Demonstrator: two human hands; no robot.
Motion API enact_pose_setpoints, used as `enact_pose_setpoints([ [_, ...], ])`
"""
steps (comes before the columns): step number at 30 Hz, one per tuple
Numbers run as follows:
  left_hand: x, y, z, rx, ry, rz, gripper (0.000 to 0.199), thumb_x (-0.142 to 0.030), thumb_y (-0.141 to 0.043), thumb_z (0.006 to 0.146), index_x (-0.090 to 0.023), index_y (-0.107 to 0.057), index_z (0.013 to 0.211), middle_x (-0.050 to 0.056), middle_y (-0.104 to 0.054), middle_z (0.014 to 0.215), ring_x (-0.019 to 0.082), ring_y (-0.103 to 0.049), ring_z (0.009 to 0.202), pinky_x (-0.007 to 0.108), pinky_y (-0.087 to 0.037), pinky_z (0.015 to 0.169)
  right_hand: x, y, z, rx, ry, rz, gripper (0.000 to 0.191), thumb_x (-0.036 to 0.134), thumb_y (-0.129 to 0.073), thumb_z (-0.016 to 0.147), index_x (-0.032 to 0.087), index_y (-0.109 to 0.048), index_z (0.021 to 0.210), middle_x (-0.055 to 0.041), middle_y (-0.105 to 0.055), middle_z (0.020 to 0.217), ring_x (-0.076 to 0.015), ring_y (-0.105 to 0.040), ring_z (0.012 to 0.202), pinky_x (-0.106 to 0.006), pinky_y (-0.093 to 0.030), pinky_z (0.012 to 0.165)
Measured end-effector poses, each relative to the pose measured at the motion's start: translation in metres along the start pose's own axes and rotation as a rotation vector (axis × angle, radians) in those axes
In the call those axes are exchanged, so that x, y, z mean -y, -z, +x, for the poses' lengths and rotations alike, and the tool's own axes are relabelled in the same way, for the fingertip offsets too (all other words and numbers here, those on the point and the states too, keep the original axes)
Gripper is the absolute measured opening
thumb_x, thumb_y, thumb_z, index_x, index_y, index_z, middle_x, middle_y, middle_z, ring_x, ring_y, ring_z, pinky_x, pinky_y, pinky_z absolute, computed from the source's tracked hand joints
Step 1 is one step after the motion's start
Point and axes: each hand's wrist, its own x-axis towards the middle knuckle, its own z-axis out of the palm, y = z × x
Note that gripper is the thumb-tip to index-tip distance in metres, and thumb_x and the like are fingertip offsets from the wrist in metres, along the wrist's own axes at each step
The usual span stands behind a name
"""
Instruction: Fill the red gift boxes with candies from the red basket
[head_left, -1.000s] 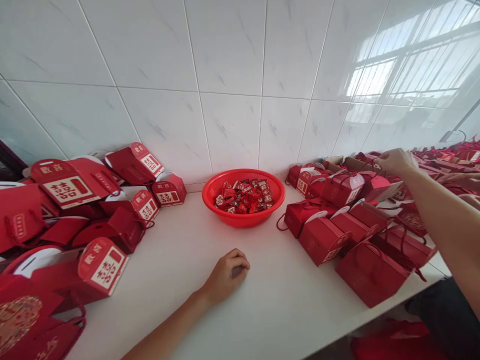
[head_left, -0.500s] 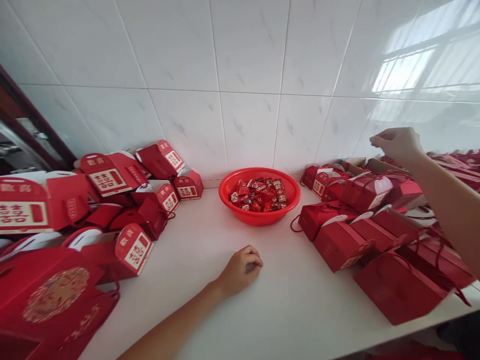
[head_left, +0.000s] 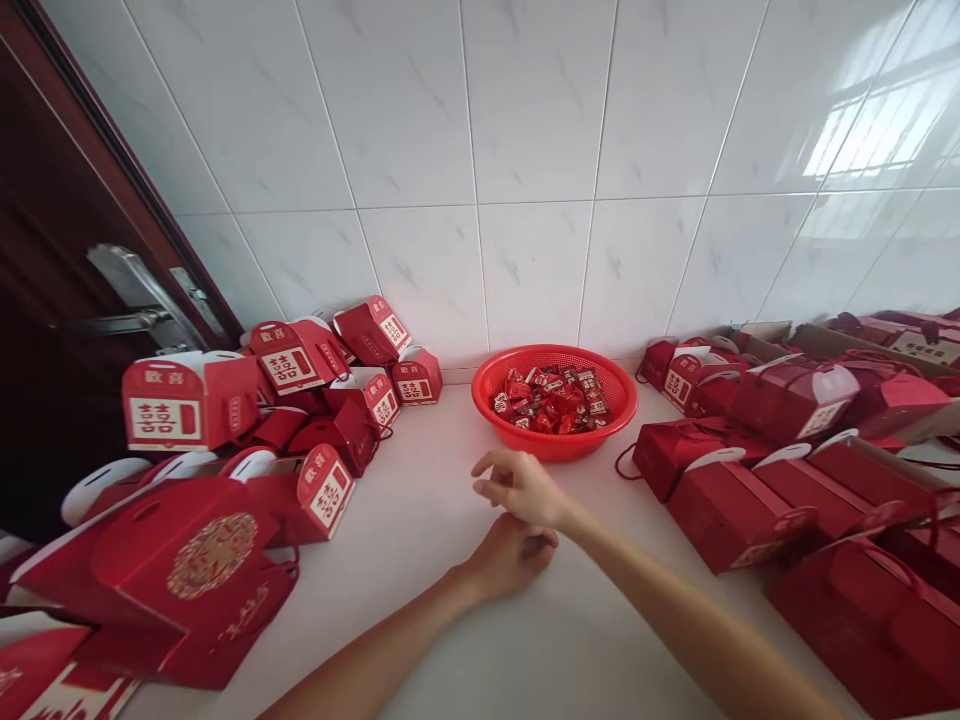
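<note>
On the white tabletop, my left hand (head_left: 510, 556) rests with its fingers loosely curled in, and nothing shows in it. My right hand (head_left: 517, 487) is just above and beyond it, its wrist crossing over the left hand's knuckles. Its thumb and index finger are bent but apart, with nothing visible between them. Both hands are in front of a red plastic basket (head_left: 487, 410), which is nearest to the right one. Wrapped candies (head_left: 553, 400), mostly red and some brown, lie inside the basket. Part of my left hand is hidden behind the right.
Red gift boxes (head_left: 187, 405) with white handle tops are piled at the left, in front of a dark door (head_left: 52, 300). More red boxes (head_left: 739, 505) with cord handles stand in rows at the right. A tiled wall (head_left: 540, 270) rises behind the table.
My right hand has come from above the right-hand boxes to the middle, over my left hand. The left hand stays curled on the table. The view has turned slightly left.
</note>
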Motion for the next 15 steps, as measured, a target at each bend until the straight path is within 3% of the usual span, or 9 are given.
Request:
enact_pose_setpoints([
  [3,0.0,0.004,0.001,0.038,0.002,-0.07,0.024,-0.009,-0.057,0.073,-0.016,-0.072,0.091,0.005,-0.074,0.085,0.022,-0.07,0.078,0.032,-0.056,0.069,-0.032,-0.02,0.006,-0.053,-0.085,0.208,0.012,0.029,-0.066,0.073,0.019,-0.062,0.068,0.0024,-0.056,0.056,-0.0129,-0.054,0.054,-0.024,-0.039,0.053],
  [6,-0.011,0.017,0.003,0.153,0.031,0.02,0.017,-0.012,-0.063,0.074,-0.017,-0.076,0.085,0.006,-0.078,0.089,0.026,-0.073,0.09,0.036,-0.056,0.082,-0.048,-0.018,0.007,-0.127,-0.121,0.338,0.02,0.037,-0.067,0.073,0.019,-0.062,0.067,0.0029,-0.055,0.054,-0.0102,-0.043,0.048,-0.024,-0.032,0.048],
  [8,-0.027,0.032,0.003,0.239,0.088,0.093,0.019,-0.017,-0.067,0.077,-0.018,-0.078,0.092,0.006,-0.079,0.096,0.026,-0.072,0.099,0.035,-0.055,0.088,-0.056,-0.015,0.005,-0.136,-0.136,0.39,0.023,0.04,-0.068,0.07,0.019,-0.06,0.064,0.0029,-0.054,0.053,-0.0101,-0.042,0.048,-0.024,-0.032,0.048],
  [11,-0.061,0.066,-0.005,0.317,0.093,0.333,0.032,-0.024,-0.071,0.078,-0.023,-0.076,0.11,0.005,-0.078,0.105,0.028,-0.072,0.099,0.034,-0.055,0.085,-0.065,-0.014,0.003,-0.111,-0.137,0.402,0.023,0.04,-0.068,0.068,0.019,-0.06,0.062,0.0028,-0.054,0.053,-0.0113,-0.045,0.049,-0.025,-0.035,0.049],
  [13,-0.086,0.098,-0.017,0.219,0.067,0.482,0.033,-0.027,-0.067,0.083,-0.029,-0.075,0.115,0.002,-0.076,0.116,0.026,-0.071,0.104,0.033,-0.053,0.091,-0.069,-0.015,0.002,-0.082,-0.14,0.385,0.023,0.041,-0.067,0.068,0.019,-0.06,0.063,0.0029,-0.055,0.053,-0.011,-0.046,0.048,-0.025,-0.035,0.048],
  [15,-0.108,0.136,-0.037,-0.007,0.107,0.64,0.036,-0.039,-0.061,0.088,-0.031,-0.071,0.122,0.001,-0.073,0.122,0.025,-0.069,0.109,0.031,-0.051,0.094,-0.072,-0.017,0.003,-0.062,-0.146,0.369,0.024,0.041,-0.066,0.069,0.019,-0.058,0.063,0.0028,-0.055,0.053,-0.01,-0.045,0.046,-0.025,-0.035,0.048],
])
